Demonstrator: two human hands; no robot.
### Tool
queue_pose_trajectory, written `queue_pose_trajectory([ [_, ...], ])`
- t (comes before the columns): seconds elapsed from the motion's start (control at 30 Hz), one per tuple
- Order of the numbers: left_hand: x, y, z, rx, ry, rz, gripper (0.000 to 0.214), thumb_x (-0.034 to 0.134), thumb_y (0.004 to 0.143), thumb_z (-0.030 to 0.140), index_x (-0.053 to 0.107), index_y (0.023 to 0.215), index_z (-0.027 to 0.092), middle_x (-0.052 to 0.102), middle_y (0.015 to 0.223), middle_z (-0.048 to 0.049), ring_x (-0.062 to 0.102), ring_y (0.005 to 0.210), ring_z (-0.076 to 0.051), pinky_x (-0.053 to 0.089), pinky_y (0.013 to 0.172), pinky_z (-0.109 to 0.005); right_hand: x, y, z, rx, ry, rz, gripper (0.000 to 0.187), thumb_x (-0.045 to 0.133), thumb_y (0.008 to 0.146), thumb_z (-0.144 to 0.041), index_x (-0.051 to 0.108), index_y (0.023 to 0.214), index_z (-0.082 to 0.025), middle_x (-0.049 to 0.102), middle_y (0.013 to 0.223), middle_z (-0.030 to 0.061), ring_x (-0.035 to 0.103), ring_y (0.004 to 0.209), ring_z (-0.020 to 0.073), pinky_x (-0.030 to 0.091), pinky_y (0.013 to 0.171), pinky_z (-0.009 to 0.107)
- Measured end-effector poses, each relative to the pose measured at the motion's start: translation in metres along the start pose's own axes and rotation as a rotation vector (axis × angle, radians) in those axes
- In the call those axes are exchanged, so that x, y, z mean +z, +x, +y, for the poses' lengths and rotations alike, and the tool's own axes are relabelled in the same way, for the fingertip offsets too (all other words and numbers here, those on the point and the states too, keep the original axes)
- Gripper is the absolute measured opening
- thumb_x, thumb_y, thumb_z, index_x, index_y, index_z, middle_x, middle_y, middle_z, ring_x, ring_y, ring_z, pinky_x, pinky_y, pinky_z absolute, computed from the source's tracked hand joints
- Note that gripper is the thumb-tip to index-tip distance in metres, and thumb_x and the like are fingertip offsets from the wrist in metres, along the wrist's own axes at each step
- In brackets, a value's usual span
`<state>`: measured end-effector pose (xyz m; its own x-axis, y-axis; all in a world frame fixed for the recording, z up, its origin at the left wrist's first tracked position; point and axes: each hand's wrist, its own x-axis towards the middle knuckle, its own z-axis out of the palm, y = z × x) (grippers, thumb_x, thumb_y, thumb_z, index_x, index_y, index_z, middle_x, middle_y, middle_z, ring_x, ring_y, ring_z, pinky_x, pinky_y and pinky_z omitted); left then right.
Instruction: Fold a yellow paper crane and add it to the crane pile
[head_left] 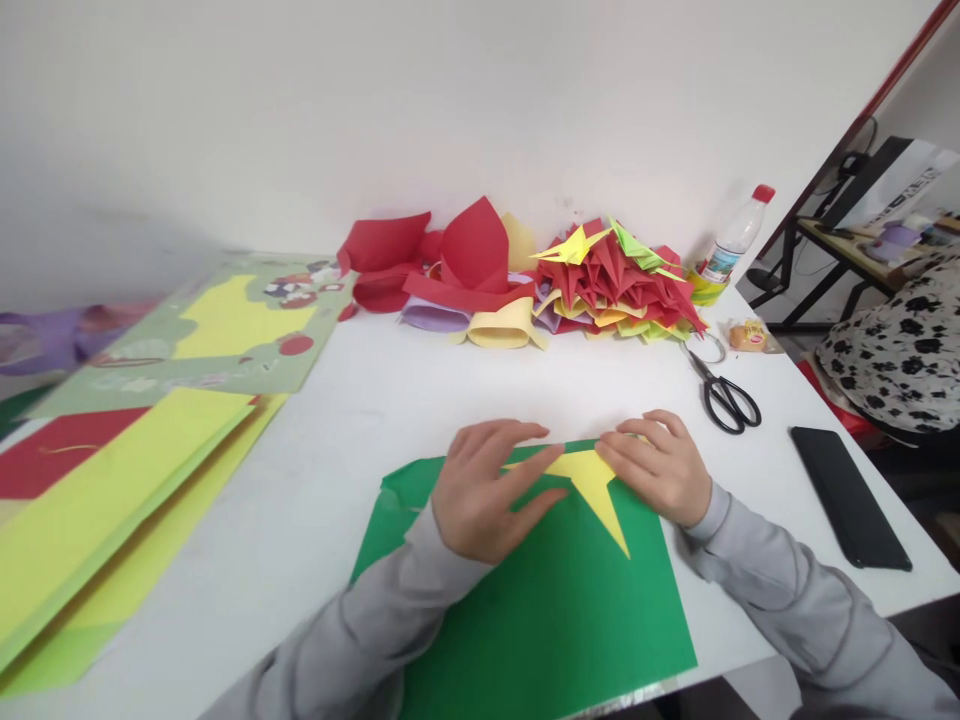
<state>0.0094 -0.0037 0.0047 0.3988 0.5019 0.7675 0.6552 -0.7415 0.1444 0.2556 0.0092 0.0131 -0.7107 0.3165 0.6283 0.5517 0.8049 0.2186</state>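
Note:
A folded yellow paper piece (592, 485) with pointed tips lies on a green paper sheet (555, 610) on the white table (360, 420). My left hand (487, 490) lies flat over the left part of the yellow piece, fingers stretched out and pressing down. My right hand (660, 465) presses the yellow piece's right part with curled fingertips. Both sleeves are grey.
A heap of folded red, yellow and green paper shapes (540, 275) lies at the back by the wall. Black scissors (724, 395), a dark phone (847, 495), a plastic bottle (731, 245) stand right. Yellow sheets (112, 500) lie left. A person in floral cloth (900, 350) sits right.

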Motion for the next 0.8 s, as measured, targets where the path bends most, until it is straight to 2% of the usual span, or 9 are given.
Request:
queue_pose_trajectory([
  [0.1, 0.004, 0.000, 0.015, 0.124, 0.125, 0.060, 0.017, 0.063, 0.082, 0.017, 0.063, 0.098, 0.020, 0.071, 0.091, -0.0078, 0.062, 0.084, -0.021, 0.048, 0.073, -0.036, 0.000, 0.003, -0.005, -0.103, -0.108, 0.057, 0.024, 0.046, 0.093, -0.011, 0.067, 0.100, -0.020, 0.072, 0.105, 0.0026, 0.059, 0.100, 0.0165, 0.041, 0.089, 0.037],
  [0.2, 0.004, 0.002, 0.021, 0.185, 0.114, 0.061, 0.017, 0.057, 0.082, 0.006, 0.062, 0.093, 0.018, 0.071, 0.083, -0.0062, 0.061, 0.079, -0.020, 0.047, 0.070, -0.035, 0.004, 0.006, -0.007, -0.166, -0.136, 0.096, 0.023, 0.047, 0.093, -0.013, 0.067, 0.099, -0.021, 0.071, 0.106, 0.0024, 0.058, 0.101, 0.0151, 0.042, 0.088, 0.035],
  [0.3, 0.009, 0.000, 0.022, 0.235, 0.096, -0.002, 0.014, 0.053, 0.083, 0.004, 0.062, 0.082, 0.015, 0.070, 0.074, -0.0055, 0.058, 0.072, -0.019, 0.045, 0.064, -0.033, 0.011, 0.005, -0.007, -0.218, -0.080, 0.025, 0.019, 0.049, 0.092, -0.011, 0.067, 0.095, -0.019, 0.070, 0.087, 0.0032, 0.058, 0.086, 0.0148, 0.043, 0.074, 0.033],
  [0.37, 0.016, -0.004, 0.023, 0.232, 0.115, -0.063, 0.017, 0.052, 0.084, 0.005, 0.061, 0.074, 0.015, 0.066, 0.068, -0.0049, 0.056, 0.068, -0.018, 0.043, 0.060, -0.032, 0.015, 0.003, -0.007, -0.237, -0.018, -0.051, 0.016, 0.052, 0.091, -0.011, 0.066, 0.086, -0.016, 0.064, 0.071, 0.0022, 0.055, 0.073, 0.0149, 0.039, 0.062, 0.033],
  [0.47, 0.028, -0.014, 0.026, 0.195, 0.141, -0.096, 0.024, 0.047, 0.087, 0.007, 0.061, 0.069, 0.015, 0.060, 0.062, -0.0044, 0.052, 0.064, -0.018, 0.038, 0.056, -0.033, 0.018, -0.002, -0.010, -0.207, 0.080, -0.152, 0.018, 0.051, 0.092, -0.019, 0.065, 0.083, -0.013, 0.058, 0.066, 0.0027, 0.051, 0.067, 0.0161, 0.034, 0.057, 0.034],
  [0.53, 0.034, -0.019, 0.028, 0.177, 0.143, -0.085, 0.025, 0.045, 0.087, 0.008, 0.061, 0.070, 0.015, 0.059, 0.063, -0.0046, 0.050, 0.064, -0.018, 0.035, 0.055, -0.035, 0.018, -0.004, -0.015, -0.171, 0.114, -0.160, 0.017, 0.052, 0.092, -0.020, 0.065, 0.086, -0.012, 0.059, 0.070, 0.0038, 0.050, 0.070, 0.0167, 0.033, 0.059, 0.034],
  [0.6, 0.037, -0.023, 0.029, 0.161, 0.144, -0.072, 0.024, 0.045, 0.087, 0.008, 0.061, 0.069, 0.015, 0.059, 0.064, -0.0052, 0.049, 0.064, -0.018, 0.034, 0.055, -0.036, 0.018, -0.006, -0.021, -0.148, 0.134, -0.136, 0.014, 0.054, 0.090, -0.015, 0.064, 0.080, -0.013, 0.059, 0.070, 0.0031, 0.048, 0.069, 0.0159, 0.031, 0.059, 0.034],
  [0.7, 0.037, -0.027, 0.028, 0.150, 0.130, -0.105, 0.024, 0.044, 0.087, 0.008, 0.061, 0.070, 0.015, 0.058, 0.065, -0.0053, 0.048, 0.064, -0.018, 0.033, 0.055, -0.035, 0.018, -0.007, -0.028, -0.083, 0.182, -0.153, 0.023, 0.055, 0.088, -0.011, 0.059, 0.066, -0.015, 0.055, 0.066, 0.0017, 0.045, 0.067, 0.0153, 0.029, 0.059, 0.033],
  [0.8, 0.033, -0.029, 0.028, 0.116, 0.085, -0.158, 0.022, 0.045, 0.088, 0.009, 0.061, 0.074, 0.016, 0.059, 0.068, -0.0047, 0.049, 0.066, -0.018, 0.035, 0.057, -0.035, 0.015, -0.004, -0.029, -0.020, 0.233, -0.194, 0.023, 0.054, 0.089, -0.010, 0.060, 0.067, -0.014, 0.057, 0.067, 0.0026, 0.047, 0.070, 0.0162, 0.030, 0.061, 0.033],
])
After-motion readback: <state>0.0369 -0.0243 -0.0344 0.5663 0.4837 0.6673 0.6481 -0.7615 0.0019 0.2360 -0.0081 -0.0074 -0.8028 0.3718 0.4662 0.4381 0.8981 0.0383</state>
